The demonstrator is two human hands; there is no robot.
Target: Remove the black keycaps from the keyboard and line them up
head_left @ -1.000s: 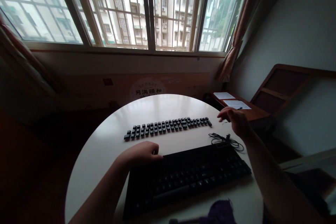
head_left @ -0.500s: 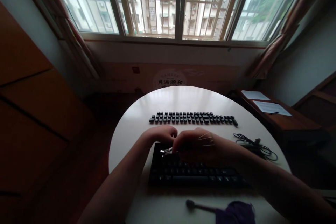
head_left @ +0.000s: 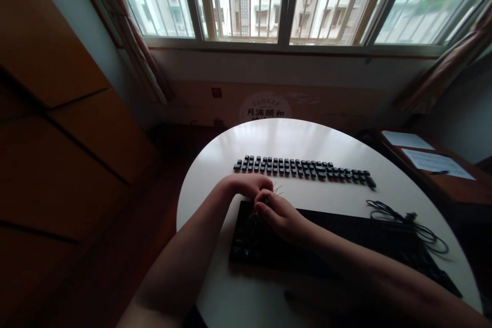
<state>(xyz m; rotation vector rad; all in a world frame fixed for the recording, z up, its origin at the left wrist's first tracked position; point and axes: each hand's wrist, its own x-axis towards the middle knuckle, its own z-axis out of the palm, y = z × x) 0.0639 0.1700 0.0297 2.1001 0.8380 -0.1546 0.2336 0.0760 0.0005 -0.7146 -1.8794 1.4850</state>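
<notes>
A black keyboard point(head_left: 242, 243) lies on the round white table. Over its far left part my two hands meet. My right hand point(head_left: 279, 215) is closed around a keycap puller point(head_left: 275, 192), whose thin wires stick out on both sides of the fist. Touching it is my left hand point(head_left: 248, 184), bent at the wrist with curled fingers; whatever they hold is hidden. Beyond the hands, loose black keycaps point(head_left: 286, 170) stand in rows. Part of the keyboard is covered by my right forearm.
A coiled black cable point(head_left: 409, 225) lies at the table's right side. The dark tip of a brush point(head_left: 289, 295) shows dimly near the front. Past the white table's edge point(head_left: 184, 184), a brown desk point(head_left: 442, 184) at right bears papers and a pen. Window and wall stand ahead.
My view has turned, so the scene sits further right and tilted. My right hand has rolled over, hiding the puller's metal wire ends. The purple cloth is out of sight.
</notes>
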